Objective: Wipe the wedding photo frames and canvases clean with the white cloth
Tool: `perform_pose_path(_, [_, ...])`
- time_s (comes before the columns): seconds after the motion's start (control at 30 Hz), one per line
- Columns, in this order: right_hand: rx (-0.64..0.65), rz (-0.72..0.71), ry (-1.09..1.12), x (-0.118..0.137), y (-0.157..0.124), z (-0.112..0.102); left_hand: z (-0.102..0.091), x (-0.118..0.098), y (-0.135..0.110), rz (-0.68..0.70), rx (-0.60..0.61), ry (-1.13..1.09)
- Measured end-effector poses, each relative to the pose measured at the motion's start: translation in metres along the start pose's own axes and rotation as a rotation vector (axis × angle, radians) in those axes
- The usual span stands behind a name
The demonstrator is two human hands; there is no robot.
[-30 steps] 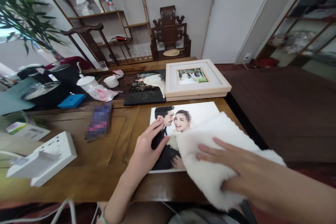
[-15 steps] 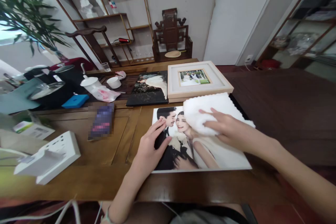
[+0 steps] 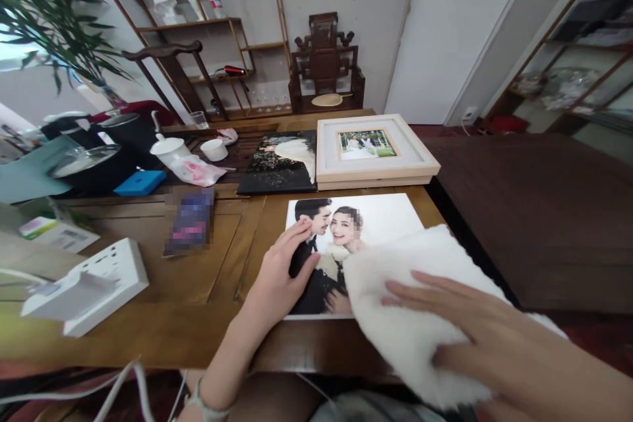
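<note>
A photo panel [image 3: 324, 260] with a large portrait of two people lies flat near the front edge of the wooden table. My left hand [image 3: 279, 271] rests with spread fingers on the panel's left side. Over the panel's lower right part lies a fluffy white towel [image 3: 383, 293], hanging past the front edge. My right hand [image 3: 469, 316] holds this towel from above, its fingers pressed into the cloth and its thumb tucked into a fold. The towel hides the lower right of the portrait.
Behind the panel are a light wood photo frame [image 3: 378, 175] and a dark photo panel [image 3: 270, 175]. A power strip [image 3: 111, 293], a purple packet [image 3: 190, 221], a blue box [image 3: 140, 182] and a white cup [image 3: 214, 150] stand to the left. The table [image 3: 222, 336] ends close in front.
My right hand has drawn the towel down and toward me, uncovering the panel's upper right area. My left hand has stayed in place on the panel.
</note>
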State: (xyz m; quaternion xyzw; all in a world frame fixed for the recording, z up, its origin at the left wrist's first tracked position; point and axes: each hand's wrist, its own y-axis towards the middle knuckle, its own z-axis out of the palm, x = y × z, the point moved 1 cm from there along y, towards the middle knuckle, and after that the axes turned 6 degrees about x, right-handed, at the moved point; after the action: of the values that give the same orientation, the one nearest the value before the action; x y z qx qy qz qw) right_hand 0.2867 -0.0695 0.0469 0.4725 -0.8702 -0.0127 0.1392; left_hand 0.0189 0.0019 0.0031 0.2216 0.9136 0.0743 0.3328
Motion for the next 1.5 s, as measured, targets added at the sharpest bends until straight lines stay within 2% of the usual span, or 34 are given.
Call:
perform_pose_path(0.1, [0.045, 0.062, -0.071, -0.028, 0.018, -0.008, 0.0, 0.0, 0.0, -0.002, -0.006, -0.004])
perform_pose_path(0.17, [0.017, 0.08, -0.125, -0.053, 0.033, -0.01, -0.001, -0.001, -0.001, 0.0, -0.009, -0.012])
perform_pose_path(0.27, [-0.03, 0.172, -0.2, -0.085, 0.051, -0.006, -0.001, -0.002, -0.002, -0.027, 0.015, -0.012])
perform_pose_path(0.33, [-0.043, 0.223, -0.221, -0.095, 0.057, -0.001, -0.001, -0.002, -0.003, -0.058, 0.033, -0.006])
perform_pose_path(0.43, [-0.061, 0.17, -0.205, -0.085, 0.053, 0.004, -0.001, 0.001, -0.005, -0.099, 0.044, -0.012])
perform_pose_path(0.57, [-0.063, 0.06, -0.119, -0.041, 0.03, 0.003, 0.0, 0.005, -0.005, -0.114, 0.062, -0.035])
perform_pose_path(0.7, [0.05, -0.033, 0.025, -0.001, 0.009, -0.008, 0.001, 0.007, -0.004, -0.083, 0.055, -0.044])
perform_pose_path(0.8, [0.157, -0.074, 0.103, 0.011, 0.003, -0.014, 0.002, 0.008, -0.003, -0.067, 0.054, -0.042])
perform_pose_path(0.93, [0.167, 0.028, 0.068, -0.002, 0.011, -0.014, 0.002, 0.01, -0.004, -0.063, 0.074, -0.042])
perform_pose_path(1.1, [0.055, 0.173, 0.001, -0.047, 0.041, -0.008, 0.001, 0.01, -0.006, -0.056, 0.075, -0.067])
perform_pose_path(1.27, [0.009, 0.226, -0.086, -0.083, 0.076, -0.006, 0.001, 0.01, -0.006, -0.056, 0.102, -0.061])
perform_pose_path(1.37, [0.001, 0.205, -0.103, -0.082, 0.083, -0.005, 0.002, 0.011, -0.006, -0.038, 0.094, -0.05])
perform_pose_path(1.5, [0.036, 0.096, -0.123, -0.049, 0.07, 0.0, 0.006, 0.014, -0.007, -0.024, 0.057, -0.036])
